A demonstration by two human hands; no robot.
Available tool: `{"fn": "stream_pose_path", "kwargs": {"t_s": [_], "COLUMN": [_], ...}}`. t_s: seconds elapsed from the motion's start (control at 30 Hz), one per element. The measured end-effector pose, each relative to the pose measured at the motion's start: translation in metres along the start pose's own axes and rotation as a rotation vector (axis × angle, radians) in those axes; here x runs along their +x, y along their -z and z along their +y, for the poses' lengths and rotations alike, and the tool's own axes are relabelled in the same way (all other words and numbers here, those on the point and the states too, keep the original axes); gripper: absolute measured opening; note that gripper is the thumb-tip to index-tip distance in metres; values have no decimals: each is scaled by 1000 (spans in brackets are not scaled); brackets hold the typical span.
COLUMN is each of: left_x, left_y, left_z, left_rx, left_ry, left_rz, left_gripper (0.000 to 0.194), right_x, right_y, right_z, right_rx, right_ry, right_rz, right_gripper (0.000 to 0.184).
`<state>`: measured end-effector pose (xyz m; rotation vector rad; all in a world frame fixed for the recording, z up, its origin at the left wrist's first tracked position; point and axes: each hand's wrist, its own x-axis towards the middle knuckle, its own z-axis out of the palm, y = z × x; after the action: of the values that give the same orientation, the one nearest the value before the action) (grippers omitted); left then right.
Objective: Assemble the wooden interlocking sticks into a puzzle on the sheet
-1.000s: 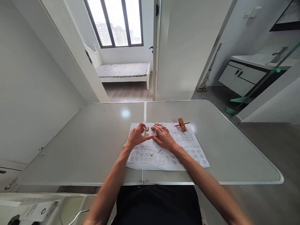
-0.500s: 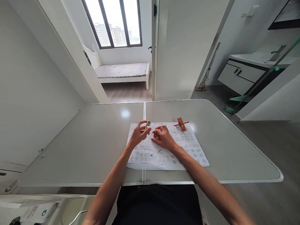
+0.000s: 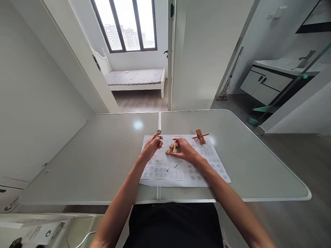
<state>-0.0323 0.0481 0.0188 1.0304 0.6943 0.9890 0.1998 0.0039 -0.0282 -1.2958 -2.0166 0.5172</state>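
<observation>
My left hand (image 3: 152, 147) pinches a small notched wooden puzzle piece (image 3: 158, 133) and holds it up over the left part of the printed sheet (image 3: 160, 179). Low over the sheet, my right hand (image 3: 186, 150) has its thumb and fingers around another wooden puzzle piece (image 3: 175, 147). Just left of that one, loose wooden puzzle pieces (image 3: 169, 149) lie on the paper; my fingers partly hide the group. Two tiny metallic-looking bits (image 3: 168, 169) rest nearer to me on the sheet.
A brown wooden assembly of crossed pieces (image 3: 200, 137) sits at the sheet's back right corner. The pale table (image 3: 103, 162) has a seam down its middle. Beyond it are a doorway and a bed (image 3: 137, 77).
My left hand has turned, bringing its puzzle piece more upright and slightly left. My right hand has opened outward and shifted right, uncovering the wooden pieces beneath it.
</observation>
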Motion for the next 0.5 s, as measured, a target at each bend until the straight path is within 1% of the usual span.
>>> {"fn": "stream_pose_path", "kwargs": {"t_s": [0.13,0.23,0.3,0.4,0.5], "left_x": [-2,-3,-2,-2,-4], "left_y": [-3,-3,-2,-3,-6], "left_z": [0,-2,-4,-5,-4], "left_rx": [76,119,117,71,35], "left_ry": [-17,-31,-30,2,44], "left_rz": [-72,-84,-93,-114,-132], "left_gripper": [50,48,44,40,43], "right_x": [1,3,4,4,4], "right_y": [4,6,9,13,14], "right_z": [-7,-17,-23,-27,-26], "right_rx": [114,260,334,462,613], "right_ry": [-29,-81,-130,-215,-258], "right_rz": [86,179,210,189,113], "right_gripper": [68,65,58,49,50]}}
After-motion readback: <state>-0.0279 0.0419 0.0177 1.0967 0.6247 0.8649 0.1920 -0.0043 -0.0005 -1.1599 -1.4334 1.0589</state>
